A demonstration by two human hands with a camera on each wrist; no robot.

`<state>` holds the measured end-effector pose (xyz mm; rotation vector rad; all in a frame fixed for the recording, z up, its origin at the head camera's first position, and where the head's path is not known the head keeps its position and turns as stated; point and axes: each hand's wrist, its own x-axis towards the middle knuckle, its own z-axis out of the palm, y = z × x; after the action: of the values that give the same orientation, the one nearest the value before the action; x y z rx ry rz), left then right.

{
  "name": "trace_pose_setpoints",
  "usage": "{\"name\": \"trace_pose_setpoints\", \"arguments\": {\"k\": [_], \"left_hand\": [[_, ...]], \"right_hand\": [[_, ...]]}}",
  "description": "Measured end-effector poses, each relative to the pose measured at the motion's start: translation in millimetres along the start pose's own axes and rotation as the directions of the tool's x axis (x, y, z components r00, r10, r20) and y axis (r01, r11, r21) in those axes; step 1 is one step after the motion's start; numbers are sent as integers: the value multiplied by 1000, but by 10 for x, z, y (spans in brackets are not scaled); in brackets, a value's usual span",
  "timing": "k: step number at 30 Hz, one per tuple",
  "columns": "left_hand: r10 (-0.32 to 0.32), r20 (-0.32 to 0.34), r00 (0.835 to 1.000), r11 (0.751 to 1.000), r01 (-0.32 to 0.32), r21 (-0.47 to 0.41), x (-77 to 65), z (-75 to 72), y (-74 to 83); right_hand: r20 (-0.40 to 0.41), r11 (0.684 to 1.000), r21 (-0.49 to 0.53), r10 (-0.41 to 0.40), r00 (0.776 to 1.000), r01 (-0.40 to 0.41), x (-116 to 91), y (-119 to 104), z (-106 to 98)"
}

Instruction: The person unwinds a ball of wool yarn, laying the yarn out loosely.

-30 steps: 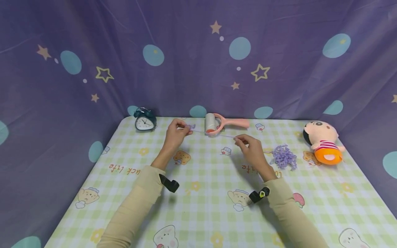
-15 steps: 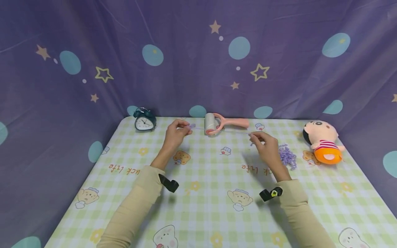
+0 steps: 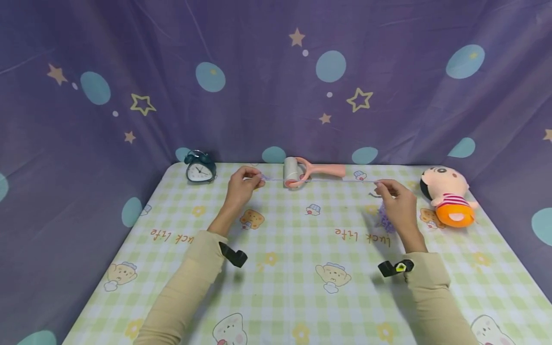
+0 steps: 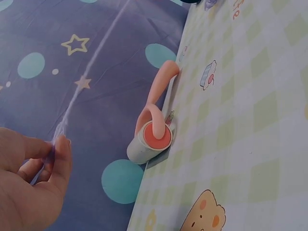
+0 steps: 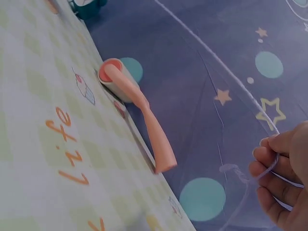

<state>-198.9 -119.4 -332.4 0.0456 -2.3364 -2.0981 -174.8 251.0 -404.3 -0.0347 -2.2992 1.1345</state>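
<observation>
A length of thin purple yarn (image 4: 94, 57) stretches nearly straight from hand to hand above the back of the table. My left hand (image 3: 239, 190) pinches one end between thumb and fingers, a small bunch of strand showing at its fingertips. On the other side my right hand (image 3: 400, 205) pinches the yarn with thumb and forefinger. In the right wrist view, a loose curly tail (image 5: 236, 169) hangs below its fingers. A tangled purple yarn pile (image 3: 385, 221) lies on the table, partly hidden behind the right hand.
Behind the strand lies a lint roller (image 3: 327, 170) with a pink handle. A dark green alarm clock (image 3: 201, 170) stands at the back left; a plush doll (image 3: 454, 197) lies at the right. A checked cloth (image 3: 276, 292) covers the table, with a purple curtain (image 3: 258, 115) behind.
My right hand has moved right, lengthening the strand between the hands, and now overlaps the yarn pile. My left hand has stayed nearly still, still pinching its end.
</observation>
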Motion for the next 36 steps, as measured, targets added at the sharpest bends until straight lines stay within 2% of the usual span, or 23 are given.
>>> {"name": "trace_pose_setpoints", "arguments": {"k": [4, 7, 14, 20, 24, 31, 36], "left_hand": [[3, 3, 1000, 1000, -3, 6, 1, -1, -8], [8, 8, 1000, 1000, -8, 6, 5, -1, -13], [40, -19, 999, 999, -40, -13, 179, -34, -267], [53, -51, 997, 998, -54, -12, 189, -51, -288], [53, -62, 997, 999, -53, -7, 195, -53, -287], [45, -99, 994, 999, -43, 19, 207, -58, -282], [57, -108, 993, 997, -51, 55, 219, -59, -290]], "right_hand": [[-21, 998, -28, 53, 998, -54, 7, 52, -58], [-50, 998, -28, 57, 997, -59, 16, 89, -96], [-106, 996, -25, 85, 991, -88, 33, 180, -227], [-163, 990, 29, 142, 976, -139, 57, 236, -341], [-180, 980, 22, 199, 963, -198, 65, 285, -412], [-170, 965, -57, 243, 955, -255, 51, 381, -519], [-87, 944, -168, 274, 958, -285, 14, 434, -591]]}}
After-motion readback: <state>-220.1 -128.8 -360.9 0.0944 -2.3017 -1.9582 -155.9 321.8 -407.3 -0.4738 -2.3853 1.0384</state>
